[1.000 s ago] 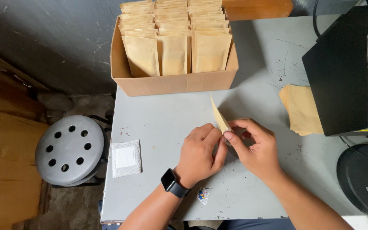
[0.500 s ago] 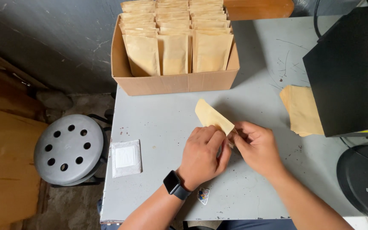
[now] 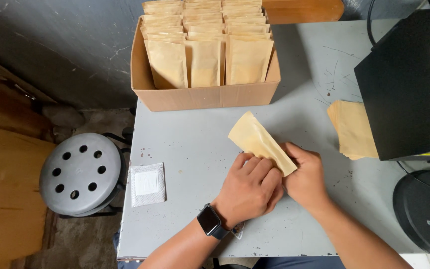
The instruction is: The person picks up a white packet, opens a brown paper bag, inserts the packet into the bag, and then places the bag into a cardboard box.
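A tan paper pouch [image 3: 259, 139] lies nearly flat over the grey table [image 3: 190, 144], pointing up and to the left. My left hand [image 3: 251, 187], with a dark watch on the wrist, presses on the pouch's lower end with its fingers curled over it. My right hand [image 3: 305, 177] grips the same end from the right, thumb on top. Both hands meet at the pouch's near corner.
A cardboard box [image 3: 205, 95] filled with several upright tan pouches stands at the back. A stack of flat pouches [image 3: 352, 128] lies beside a black machine [image 3: 409, 84] on the right. A small white packet [image 3: 147, 183] rests at the table's left edge, with a grey stool [image 3: 79, 172] beyond it.
The pouch, held edge-up a second ago, has been turned and laid down flatter, its broad face toward me. Both hands stayed together at its lower end.
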